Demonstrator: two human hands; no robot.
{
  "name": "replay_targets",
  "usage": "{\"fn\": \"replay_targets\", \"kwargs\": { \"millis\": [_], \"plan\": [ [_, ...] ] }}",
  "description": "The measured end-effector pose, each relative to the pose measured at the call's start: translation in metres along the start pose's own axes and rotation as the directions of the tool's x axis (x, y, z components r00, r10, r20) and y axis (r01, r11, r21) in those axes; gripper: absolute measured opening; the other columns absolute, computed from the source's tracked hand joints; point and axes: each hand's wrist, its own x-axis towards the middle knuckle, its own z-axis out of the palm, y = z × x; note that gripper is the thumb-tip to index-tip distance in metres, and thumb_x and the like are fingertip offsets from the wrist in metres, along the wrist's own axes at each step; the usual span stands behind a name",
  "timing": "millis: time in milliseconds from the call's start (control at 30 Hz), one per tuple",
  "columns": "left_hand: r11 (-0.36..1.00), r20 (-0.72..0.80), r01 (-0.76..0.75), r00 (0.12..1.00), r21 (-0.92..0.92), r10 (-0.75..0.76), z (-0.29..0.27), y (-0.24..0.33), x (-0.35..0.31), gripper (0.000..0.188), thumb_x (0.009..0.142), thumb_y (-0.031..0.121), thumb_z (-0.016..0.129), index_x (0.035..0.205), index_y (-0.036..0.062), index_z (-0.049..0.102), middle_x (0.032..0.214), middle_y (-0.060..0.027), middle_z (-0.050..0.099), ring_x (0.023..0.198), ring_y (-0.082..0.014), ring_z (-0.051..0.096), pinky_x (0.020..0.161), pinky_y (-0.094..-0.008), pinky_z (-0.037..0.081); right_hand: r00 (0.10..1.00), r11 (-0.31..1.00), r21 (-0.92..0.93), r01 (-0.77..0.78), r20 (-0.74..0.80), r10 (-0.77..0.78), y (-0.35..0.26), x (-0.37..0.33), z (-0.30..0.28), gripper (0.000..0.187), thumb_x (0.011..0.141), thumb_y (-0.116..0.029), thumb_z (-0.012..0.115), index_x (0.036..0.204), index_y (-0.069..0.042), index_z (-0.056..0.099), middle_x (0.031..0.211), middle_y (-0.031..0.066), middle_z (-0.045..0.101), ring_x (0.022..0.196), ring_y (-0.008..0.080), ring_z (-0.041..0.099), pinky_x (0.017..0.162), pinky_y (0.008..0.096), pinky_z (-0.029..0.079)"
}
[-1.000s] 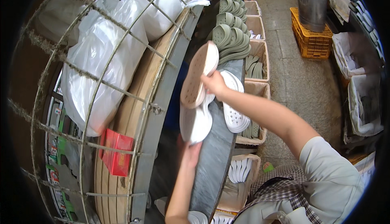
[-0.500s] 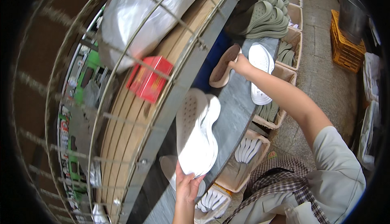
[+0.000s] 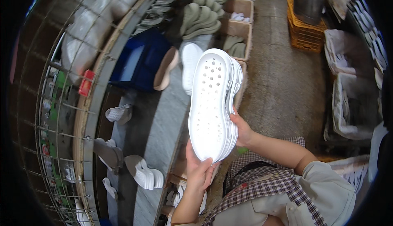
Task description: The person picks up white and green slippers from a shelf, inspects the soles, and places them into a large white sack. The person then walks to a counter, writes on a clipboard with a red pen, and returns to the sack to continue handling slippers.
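A stack of white shoe soles [image 3: 211, 107] with small holes in the upper face is held in front of me, above the edge of the grey work surface [image 3: 168, 115]. My left hand [image 3: 198, 169] grips its lower end, thumb on the top sole. At the stack's right side, my right hand [image 3: 242, 129] grips the edge, its fingertips partly hidden. Beyond it, a beige sole [image 3: 166, 69] leans by a blue bin [image 3: 133, 62]. More white soles [image 3: 189, 67] lie beside that one. Nearer, at the left, another group of white soles [image 3: 144, 172] rests on the surface.
Olive soles [image 3: 201, 21] stand at the far end. Bins [image 3: 237, 33] with soles line the surface's right side. A wire grid [image 3: 57, 115] and a shelf with a red box [image 3: 86, 82] run along the left. Yellow crates [image 3: 305, 33] bearing a dark bucket stand on the floor.
My right hand has let go of the beige sole and taken hold of the white stack's side. My left hand has raised the stack and brought it rightward. The view has shifted.
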Motion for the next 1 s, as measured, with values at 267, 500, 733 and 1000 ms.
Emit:
{"fn": "replay_targets", "kwargs": {
  "millis": [267,500,733,1000],
  "plan": [
    [0.753,0.251,-0.209,0.966,0.624,0.06,0.023,-0.012,0.02,0.076,0.077,0.008,0.067,0.139,-0.0044,0.025,0.131,-0.016,0.044,0.12,-0.0235,0.045,0.099,-0.0341,0.037,0.997,0.999,0.026,0.032,-0.066,-0.03,-0.047,-0.077,0.01,0.062,0.09,-0.018,0.036,0.146,-0.009,0.012,0.14,0.0148,0.036,0.127,0.0255,0.042,0.105,0.0396,0.036],
    [0.84,0.099,0.009,0.992,0.543,-0.074,0.009,-0.042,0.064,0.034,0.099,0.02,0.042,0.117,-0.0078,0.049,0.104,-0.012,0.061,0.09,-0.0149,0.057,0.08,-0.0264,0.046,0.954,0.981,-0.051,-0.188,-0.249,0.17,-0.048,-0.099,0.023,0.058,0.091,-0.03,0.032,0.144,-0.01,0.021,0.14,0.0126,0.038,0.127,0.0241,0.041,0.106,0.0416,0.033],
    [0.873,-0.007,0.481,0.876,0.085,-0.482,-0.033,-0.087,0.045,0.035,0.095,0.025,0.05,0.113,-0.0038,0.057,0.1,-0.0124,0.065,0.081,-0.0205,0.065,0.068,-0.0293,0.052,0.715,0.845,0.025,-0.534,-0.52,0.467,-0.025,-0.11,0.008,0.083,0.084,-0.062,0.047,0.145,-0.017,0.016,0.144,0.0168,0.022,0.132,0.0386,0.024,0.102,0.0639,0.02],
    [0.889,0.29,0.454,0.845,0.054,-0.449,-0.04,-0.091,0.025,0.048,0.095,0.038,0.042,0.129,0.0044,0.049,0.116,-0.014,0.06,0.094,-0.0261,0.064,0.07,-0.037,0.057,0.596,0.819,0.126,-0.559,-0.626,0.503,0.006,-0.115,0.006,0.078,0.082,-0.062,0.051,0.139,-0.017,0.023,0.133,0.014,0.028,0.125,0.0373,0.029,0.097,0.0619,0.025]
  ]
}}
